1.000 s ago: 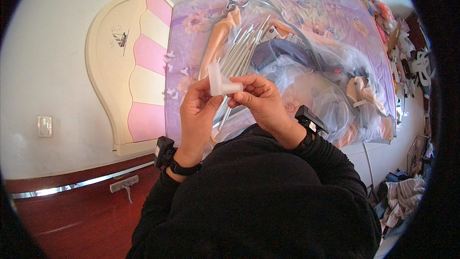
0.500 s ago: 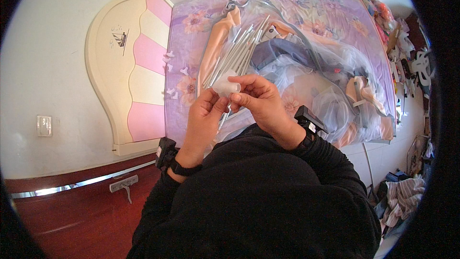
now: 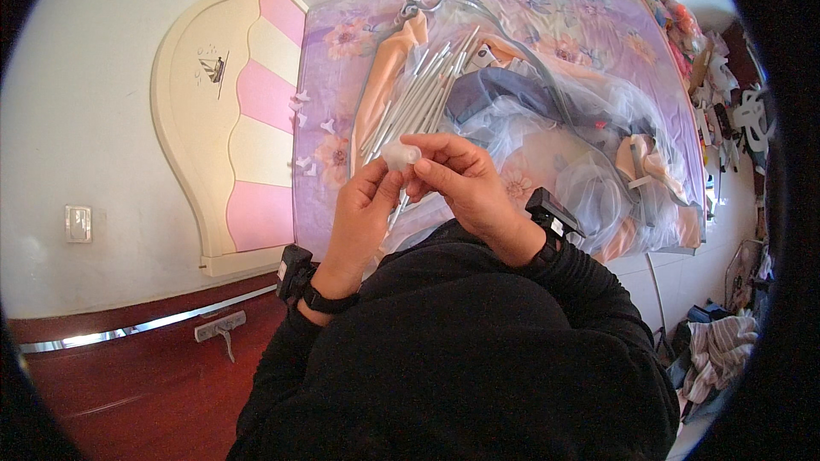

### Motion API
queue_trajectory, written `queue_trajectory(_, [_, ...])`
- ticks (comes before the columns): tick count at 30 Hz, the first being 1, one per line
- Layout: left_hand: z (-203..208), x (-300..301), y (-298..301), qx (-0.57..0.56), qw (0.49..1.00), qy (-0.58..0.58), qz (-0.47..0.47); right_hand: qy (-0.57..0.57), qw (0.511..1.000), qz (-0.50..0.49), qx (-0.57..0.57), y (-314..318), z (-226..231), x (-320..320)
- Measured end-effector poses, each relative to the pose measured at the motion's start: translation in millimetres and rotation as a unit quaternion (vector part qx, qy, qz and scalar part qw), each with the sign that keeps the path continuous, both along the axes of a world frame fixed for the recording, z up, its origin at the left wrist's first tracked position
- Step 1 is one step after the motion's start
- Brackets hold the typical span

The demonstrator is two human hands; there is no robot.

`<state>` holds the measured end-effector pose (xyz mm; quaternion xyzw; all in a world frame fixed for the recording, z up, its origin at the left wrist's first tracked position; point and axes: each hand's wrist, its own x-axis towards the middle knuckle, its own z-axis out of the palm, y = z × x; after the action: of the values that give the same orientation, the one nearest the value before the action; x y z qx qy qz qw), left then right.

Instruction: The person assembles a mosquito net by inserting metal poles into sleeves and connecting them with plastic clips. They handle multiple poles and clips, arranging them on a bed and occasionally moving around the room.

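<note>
Both of my hands meet over the near side of the bed, around a small white tube-shaped plastic piece (image 3: pixel 400 155). My left hand (image 3: pixel 369 196) pinches its left and lower side between thumb and fingers. My right hand (image 3: pixel 459 172) has its thumb and fingertips closed at the piece's right end. Fingers partly cover the piece, so its full shape is hidden. Just beyond my hands a bundle of thin grey-white rods (image 3: pixel 424 96) lies slanted on the bed. Several small white plastic connectors (image 3: pixel 305 165) lie by the headboard.
Sheer white netting (image 3: pixel 589 192) with peach and grey-blue cloth trim spreads over the purple floral bed (image 3: pixel 521 8). A cream and pink headboard (image 3: pixel 201 128) stands at the left. Below it is a red door (image 3: pixel 154 384) with a metal handle (image 3: pixel 222 329). Clothes (image 3: pixel 722 354) lie piled at the lower right.
The white piece has turned and tilted between my fingers, so its round end faces differently. My right fingers have shifted slightly left on it. Both arms are nearly still.
</note>
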<state>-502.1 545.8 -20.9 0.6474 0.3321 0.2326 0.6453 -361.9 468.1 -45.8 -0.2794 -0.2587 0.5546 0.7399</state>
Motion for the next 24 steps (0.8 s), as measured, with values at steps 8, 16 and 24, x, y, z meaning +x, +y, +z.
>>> queue_trajectory(8, [15.3, 1.5, -3.9, 0.054, 0.992, -0.077, 0.081, 0.016, 1.0, 0.0, -0.015, 1.2, -7.1, 1.7])
queue_trajectory(16, [7.5, -4.0, -0.5, 0.113, 0.987, -0.068, 0.087, 0.022, 0.999, 0.029, -0.013, 0.0, -10.0, 0.5])
queue_trajectory(24, [1.5, -7.3, 0.8, 0.134, 0.983, -0.065, 0.107, 0.003, 0.998, 0.05, -0.024, -1.0, -9.0, -1.8])
